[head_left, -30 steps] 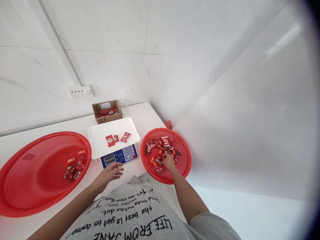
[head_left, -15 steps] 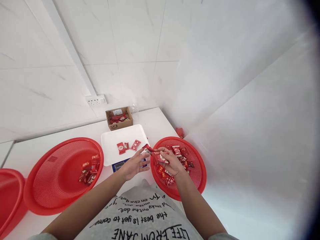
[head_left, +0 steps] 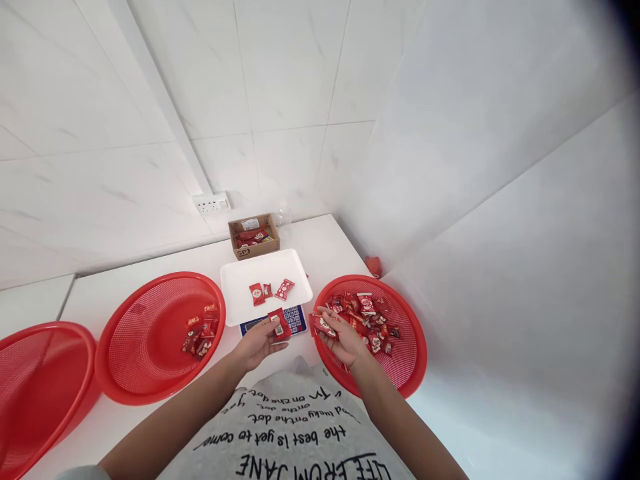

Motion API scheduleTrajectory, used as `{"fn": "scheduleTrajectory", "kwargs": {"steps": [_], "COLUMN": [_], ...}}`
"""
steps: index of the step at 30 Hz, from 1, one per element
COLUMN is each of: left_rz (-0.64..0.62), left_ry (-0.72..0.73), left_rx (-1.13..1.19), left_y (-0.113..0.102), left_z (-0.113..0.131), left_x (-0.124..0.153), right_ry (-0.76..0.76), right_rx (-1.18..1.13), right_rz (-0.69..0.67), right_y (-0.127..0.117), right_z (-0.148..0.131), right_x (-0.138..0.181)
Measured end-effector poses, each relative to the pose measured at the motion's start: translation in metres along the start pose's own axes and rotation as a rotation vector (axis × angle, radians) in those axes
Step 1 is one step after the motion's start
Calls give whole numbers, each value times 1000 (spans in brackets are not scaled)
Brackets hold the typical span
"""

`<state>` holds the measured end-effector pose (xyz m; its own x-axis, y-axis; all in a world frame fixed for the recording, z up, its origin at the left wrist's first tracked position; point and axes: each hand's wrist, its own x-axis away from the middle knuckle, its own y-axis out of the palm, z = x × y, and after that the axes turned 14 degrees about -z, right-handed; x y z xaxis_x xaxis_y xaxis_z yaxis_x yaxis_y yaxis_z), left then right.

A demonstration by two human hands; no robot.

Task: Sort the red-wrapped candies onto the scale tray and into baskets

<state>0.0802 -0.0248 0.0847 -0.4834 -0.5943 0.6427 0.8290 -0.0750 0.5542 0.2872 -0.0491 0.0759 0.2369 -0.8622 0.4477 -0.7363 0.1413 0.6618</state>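
Pinched in my left hand point(head_left: 259, 345) is a small red wrapped packet point(head_left: 280, 324), held just in front of the scale's blue keypad point(head_left: 295, 319). My right hand point(head_left: 345, 340) is closed around another red and white packet point(head_left: 324, 325), over the near left edge of the right red basket point(head_left: 421, 360). Many similar packets point(head_left: 367, 304) lie loose in that basket. On the scale's white tray point(head_left: 235, 280) rest a red packet point(head_left: 257, 294), a smaller one point(head_left: 267, 291) and a dotted one point(head_left: 285, 289).
Left of the scale stands a red basket point(head_left: 135, 333) with several packets point(head_left: 203, 330) at its right side. Another red basket point(head_left: 75, 400) is at far left. Behind the scale is a cardboard box point(head_left: 257, 249) of packets. A wall socket point(head_left: 211, 203) sits above the table.
My hands have moved apart; the left now holds a packet over the scale's front, while the right keeps one at the basket. The view has shifted slightly left.
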Motion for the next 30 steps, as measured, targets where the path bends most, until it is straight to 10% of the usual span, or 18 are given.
{"fn": "scheduleTrajectory", "kwargs": {"steps": [11,18,30], "left_rz": [-169,-120,-8], "left_ry": [84,87,98], "left_rx": [1,34,56], "left_y": [-12,-26,-59], "left_z": [-45,-63,-70], "left_x": [5,26,58], "right_ry": [-202,-28,-20], "right_rx": [584,301,169], "right_rz": [-46,-54,24], "right_y": [19,13,34], "right_z": [67,90,42], "right_x": [-10,4,-100]}}
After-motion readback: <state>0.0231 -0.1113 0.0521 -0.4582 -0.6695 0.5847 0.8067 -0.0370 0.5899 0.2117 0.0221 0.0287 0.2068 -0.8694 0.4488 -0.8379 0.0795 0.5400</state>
